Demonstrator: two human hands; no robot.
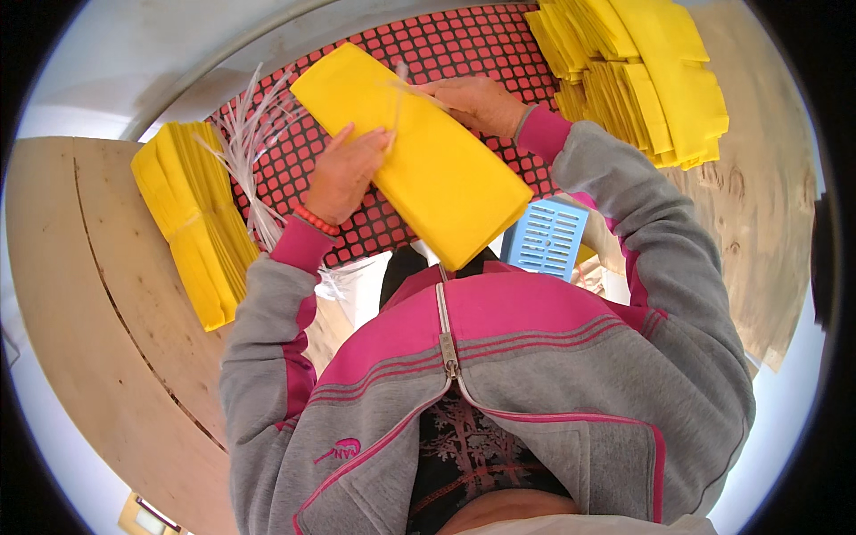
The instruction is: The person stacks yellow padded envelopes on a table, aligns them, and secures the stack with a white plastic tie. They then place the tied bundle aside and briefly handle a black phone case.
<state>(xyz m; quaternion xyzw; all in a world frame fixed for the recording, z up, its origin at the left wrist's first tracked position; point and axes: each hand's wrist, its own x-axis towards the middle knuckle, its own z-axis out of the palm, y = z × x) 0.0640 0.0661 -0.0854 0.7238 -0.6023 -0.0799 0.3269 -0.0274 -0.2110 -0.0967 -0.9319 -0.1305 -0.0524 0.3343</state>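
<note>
A folded yellow bundle (459, 183), cloth-like and thick, lies slanted across the red-and-black patterned mat in front of me. A thin, whitish strip (398, 105) crosses its upper part. My left hand (348, 172), with a red beaded bracelet at the wrist, rests on the bundle's left side, its fingertips pinched at the strip's lower end. My right hand (479, 103) is at the bundle's far right edge. Its fingers are closed by the strip's other end, partly hidden, and the strip between the two hands is blurred.
Loose white strips (250, 147) hang over the patterned mat (455, 49) at left. A yellow stack (194, 223) lies on the wooden board (98, 294) beside them. More yellow stacks (637, 85) stand at upper right. A blue slotted plastic piece (546, 236) is below the mat's near edge.
</note>
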